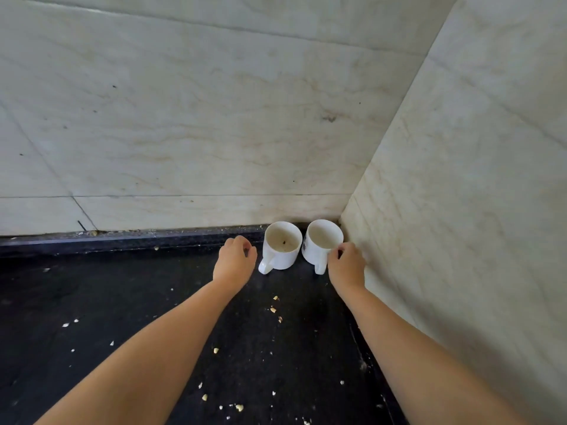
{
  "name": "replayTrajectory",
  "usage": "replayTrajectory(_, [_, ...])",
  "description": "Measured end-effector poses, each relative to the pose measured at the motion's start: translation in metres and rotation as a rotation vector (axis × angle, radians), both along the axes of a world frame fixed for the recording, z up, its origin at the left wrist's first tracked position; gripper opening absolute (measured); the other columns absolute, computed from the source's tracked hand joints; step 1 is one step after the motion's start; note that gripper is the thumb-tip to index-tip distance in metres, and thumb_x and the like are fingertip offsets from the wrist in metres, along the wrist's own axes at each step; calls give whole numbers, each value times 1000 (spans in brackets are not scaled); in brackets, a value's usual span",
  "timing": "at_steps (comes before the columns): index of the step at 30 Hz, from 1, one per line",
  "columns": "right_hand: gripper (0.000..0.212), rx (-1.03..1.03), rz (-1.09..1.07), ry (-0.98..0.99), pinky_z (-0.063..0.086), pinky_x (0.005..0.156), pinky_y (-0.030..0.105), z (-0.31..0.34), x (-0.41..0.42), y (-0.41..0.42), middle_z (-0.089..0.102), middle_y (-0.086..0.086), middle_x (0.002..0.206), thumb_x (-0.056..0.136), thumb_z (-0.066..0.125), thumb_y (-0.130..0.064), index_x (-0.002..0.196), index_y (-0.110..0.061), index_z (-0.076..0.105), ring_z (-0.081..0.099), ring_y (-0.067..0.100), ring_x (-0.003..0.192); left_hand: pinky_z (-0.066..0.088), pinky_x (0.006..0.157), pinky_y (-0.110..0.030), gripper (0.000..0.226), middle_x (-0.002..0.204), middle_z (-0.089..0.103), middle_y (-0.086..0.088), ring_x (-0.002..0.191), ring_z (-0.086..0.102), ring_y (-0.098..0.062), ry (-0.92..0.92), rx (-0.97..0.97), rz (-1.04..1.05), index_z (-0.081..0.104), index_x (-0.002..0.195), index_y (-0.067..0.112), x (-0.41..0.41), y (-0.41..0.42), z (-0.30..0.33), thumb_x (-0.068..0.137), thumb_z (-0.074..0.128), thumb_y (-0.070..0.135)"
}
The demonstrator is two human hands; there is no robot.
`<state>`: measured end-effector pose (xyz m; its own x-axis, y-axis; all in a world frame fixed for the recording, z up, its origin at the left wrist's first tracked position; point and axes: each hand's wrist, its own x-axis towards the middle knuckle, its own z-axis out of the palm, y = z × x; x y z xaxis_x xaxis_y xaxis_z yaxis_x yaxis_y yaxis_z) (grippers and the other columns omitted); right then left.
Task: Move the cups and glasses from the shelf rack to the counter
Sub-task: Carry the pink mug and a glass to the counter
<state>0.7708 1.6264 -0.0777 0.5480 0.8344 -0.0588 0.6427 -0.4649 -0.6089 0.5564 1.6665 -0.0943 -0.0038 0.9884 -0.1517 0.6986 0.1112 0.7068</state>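
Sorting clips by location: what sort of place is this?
Probably a kitchen counter corner: a dark stone counter strewn with crumbs, pale marble-look wall tiles, and two white mugs tucked into the corner.

Mugs boxed into the counter corner

Two white mugs stand in the far right corner of the black counter (122,302). Taking the left mug (282,246) as landmark: the back wall (184,118) rises close behind it, the right mug (322,243) stands just beside it on the right, and beyond that the side wall (460,179) closes the corner. The left hand (234,259) hangs just left of it, the right hand (345,265) touches the right mug's rim. Counter left of and in front of the landmark lies open, bearing only scattered crumbs (274,305)
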Motion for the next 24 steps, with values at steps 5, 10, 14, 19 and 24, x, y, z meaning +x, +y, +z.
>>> replayTrajectory(5, [33, 24, 434, -428, 44, 87, 38, 36, -37, -17, 52, 7, 128, 96, 43, -27, 123, -11, 50, 49, 27, 115, 47, 89, -39, 33, 125, 54, -6, 114, 49, -25, 323, 201, -108, 51, 122, 14, -27, -33, 38, 96, 44, 31])
replayTrajectory(10, [44, 29, 795, -631, 38, 103, 42, 55, -90, -41, 39, 6, 145, 98, 36, -32, 138, -16, 37, 38, 27, 131, 42, 96, -38, 41, 131, 52, -2, 121, 47, -24, 557, 277, -97, 46, 131, 18, -82, -93, 70, 95, 43, 37])
replayTrajectory(14, [48, 39, 1011, -636, 26, 112, 49, 62, -133, -77, 27, 6, 154, 100, 35, -34, 145, -20, 28, 24, 27, 141, 41, 96, -38, 42, 129, 53, -1, 120, 48, -24, 652, 237, 61, 47, 130, 19, -129, -160, 80, 93, 44, 39])
replayTrajectory(19, [46, 113, 1248, -672, 22, 114, 51, 70, -201, -133, 30, 7, 152, 99, 37, -33, 143, -21, 31, 26, 27, 140, 39, 98, -38, 43, 129, 52, -1, 121, 47, -24, 666, 165, 279, 48, 130, 19, -179, -269, 81, 92, 46, 40])
replayTrajectory(24, [47, 217, 1509, -684, 21, 114, 50, 82, -297, -210, 30, 7, 152, 100, 36, -33, 144, -21, 30, 26, 27, 140, 39, 97, -37, 39, 124, 54, -1, 118, 48, -24, 684, 112, 564, 50, 125, 20, -237, -392, 90, 92, 46, 40])
